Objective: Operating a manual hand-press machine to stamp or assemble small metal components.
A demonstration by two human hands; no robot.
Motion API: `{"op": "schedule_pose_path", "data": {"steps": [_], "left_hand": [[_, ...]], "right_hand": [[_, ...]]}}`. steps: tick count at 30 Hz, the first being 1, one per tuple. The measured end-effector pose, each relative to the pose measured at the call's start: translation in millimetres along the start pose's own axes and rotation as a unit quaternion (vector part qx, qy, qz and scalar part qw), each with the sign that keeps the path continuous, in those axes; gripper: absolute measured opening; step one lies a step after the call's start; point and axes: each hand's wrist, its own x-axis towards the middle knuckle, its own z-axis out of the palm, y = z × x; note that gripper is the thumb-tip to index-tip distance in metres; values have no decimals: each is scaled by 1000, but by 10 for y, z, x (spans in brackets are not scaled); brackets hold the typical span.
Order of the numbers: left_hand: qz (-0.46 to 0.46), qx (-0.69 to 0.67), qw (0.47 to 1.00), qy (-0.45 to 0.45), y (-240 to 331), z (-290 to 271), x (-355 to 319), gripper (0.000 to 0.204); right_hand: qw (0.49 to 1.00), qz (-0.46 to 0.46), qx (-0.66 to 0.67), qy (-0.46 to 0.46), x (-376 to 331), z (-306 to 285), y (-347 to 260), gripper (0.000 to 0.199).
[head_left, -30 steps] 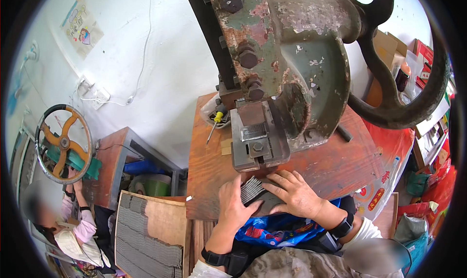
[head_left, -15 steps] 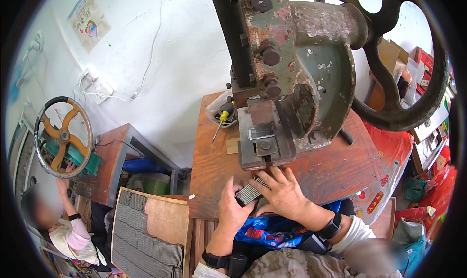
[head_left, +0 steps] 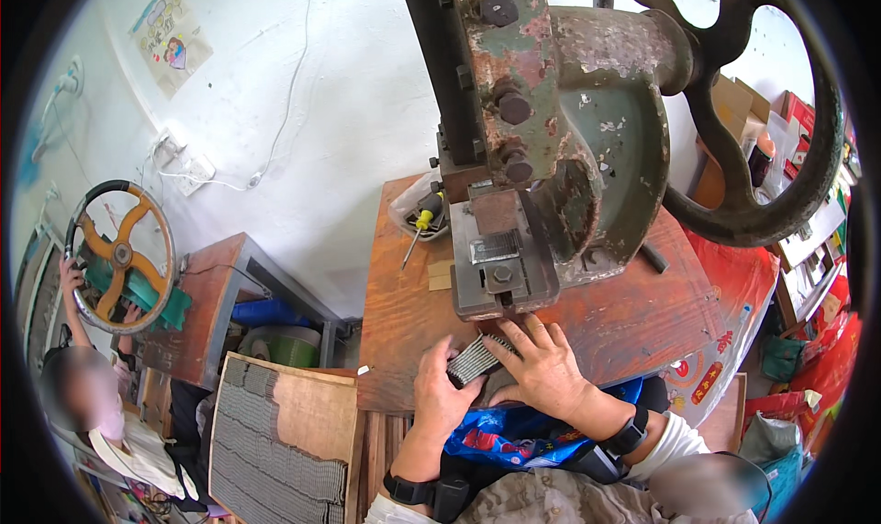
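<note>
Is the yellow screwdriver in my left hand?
No, the screwdriver lies across the edge of the tub, while your left hand holds a grey stack.

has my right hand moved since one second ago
Yes, slightly: judged against the press's metal bed, your right hand has shifted to the left.

Small workshop. Heavy iron press, green paint flaking, on a worn wooden table; big handwheel on its right. Screwdriver lying across a plastic tub. Far left, a second wheel, a co-worker's hand at its rim. Board bearing rows of small grey pieces. Cardboard boxes and bags crowded along the right.
</note>
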Motion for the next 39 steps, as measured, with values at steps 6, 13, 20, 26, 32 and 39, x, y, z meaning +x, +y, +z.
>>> {"op": "schedule_pose_path", "data": {"steps": [6, 13, 20, 26, 32, 39], "left_hand": [[27, -3, 1000, 9, 27, -5, 18, 52], [37, -32, 999, -7, 35, -32, 26, 48], [42, -35, 998, -2, 34, -19, 21, 47], [49, -35, 998, 17, -26, 15, -10, 48], [50, -36, 998, 19, -35, 16, -6, 50], [52, -36, 998, 26, -44, 29, -6, 49]], "right_hand": [[999, -35, 11, -1, -7, -66, -84, 79], [1000, -10, -8, 4, -38, -71, -20, 78], [999, -38, 6, 2, 1, -61, -28, 74], [1000, -27, -7, -5, -8, -28, -11, 75], [1000, 5, 3, 9, -28, 46, -8, 81], [1000, -7, 2, -20, 52, 37, -194, 82]]}}
